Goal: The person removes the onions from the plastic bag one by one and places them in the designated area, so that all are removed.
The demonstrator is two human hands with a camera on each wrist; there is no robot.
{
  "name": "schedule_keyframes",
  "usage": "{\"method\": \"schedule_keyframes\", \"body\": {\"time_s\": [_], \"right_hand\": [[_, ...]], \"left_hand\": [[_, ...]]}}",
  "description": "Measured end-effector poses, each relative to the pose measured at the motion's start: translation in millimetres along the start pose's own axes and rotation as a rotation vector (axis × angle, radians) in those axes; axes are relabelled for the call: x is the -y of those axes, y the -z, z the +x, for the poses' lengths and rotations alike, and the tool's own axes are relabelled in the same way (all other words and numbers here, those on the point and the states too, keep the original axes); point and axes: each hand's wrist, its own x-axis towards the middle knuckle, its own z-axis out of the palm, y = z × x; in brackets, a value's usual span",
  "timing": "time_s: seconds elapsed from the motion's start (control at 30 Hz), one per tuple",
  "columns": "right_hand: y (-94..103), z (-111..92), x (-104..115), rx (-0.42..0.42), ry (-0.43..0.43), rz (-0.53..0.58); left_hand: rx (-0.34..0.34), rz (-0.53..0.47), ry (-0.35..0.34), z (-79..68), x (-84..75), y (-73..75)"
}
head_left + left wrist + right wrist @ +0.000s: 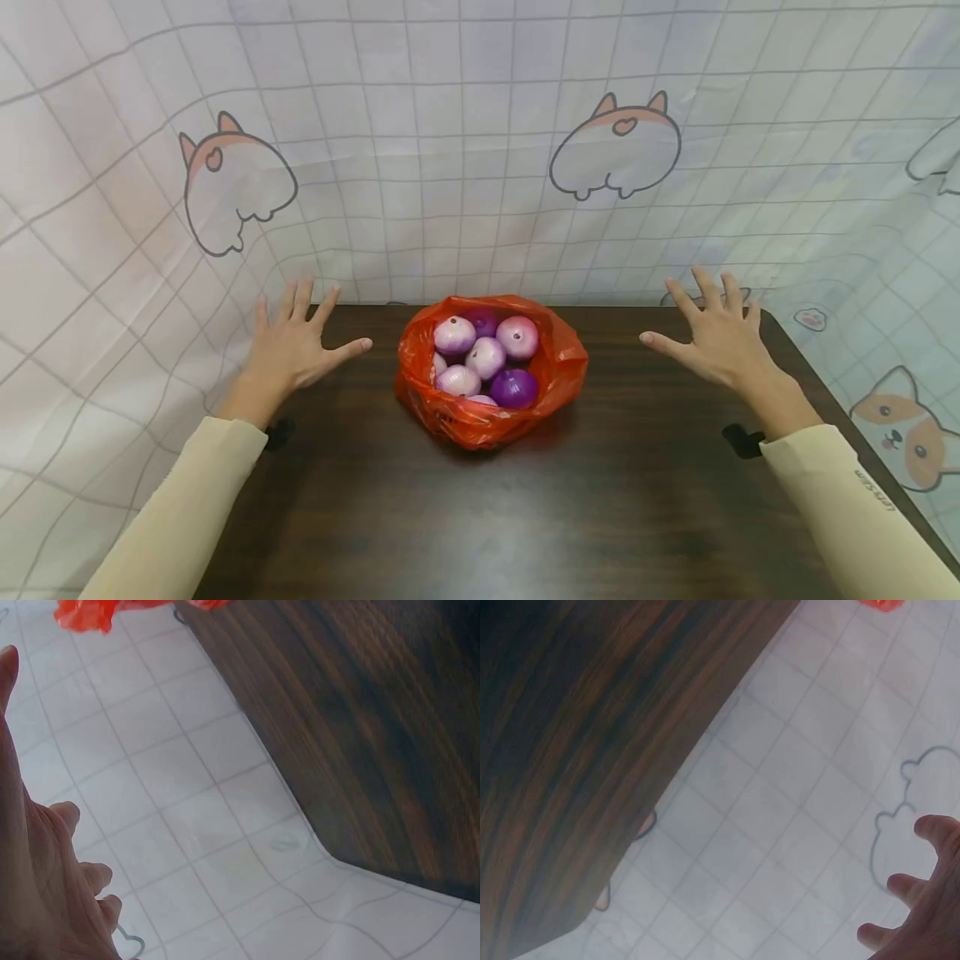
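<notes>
A red plastic bag [420, 408] with its mouth spread wide stands near the back of the table. Inside it are several onions [485, 358], some pale pink-white and some deep purple. To the left of the bag, my left hand [292, 350] is held over the table with fingers spread and nothing in it. My right hand [720, 342] is raised likewise on the right side, fingers splayed, apart from the bag. In the left wrist view the left hand [45, 862] shows at the edge, and a bit of the red bag [90, 611] appears at the top.
The dark wooden table [495, 517] reaches back to a white gridded curtain [465, 167] with cartoon dog drawings. That cloth also hangs along the left and right sides. A dark strap piece [742, 440] sits at the right wrist, another [281, 434] at the left.
</notes>
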Motion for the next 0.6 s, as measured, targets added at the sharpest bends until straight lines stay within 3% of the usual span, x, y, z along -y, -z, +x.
{"method": "schedule_keyframes", "body": {"time_s": [0.37, 0.6], "right_hand": [[-10.8, -19.6, 28.3, -0.032, 0.025, 0.031], [-22.9, -24.8, 60.6, -0.186, 0.110, 0.165]], "left_hand": [[-0.058, -0.080, -0.011, -18.1, -18.8, -21.1], [-0.109, -0.254, -0.014, -17.9, -40.8, -40.2]]}}
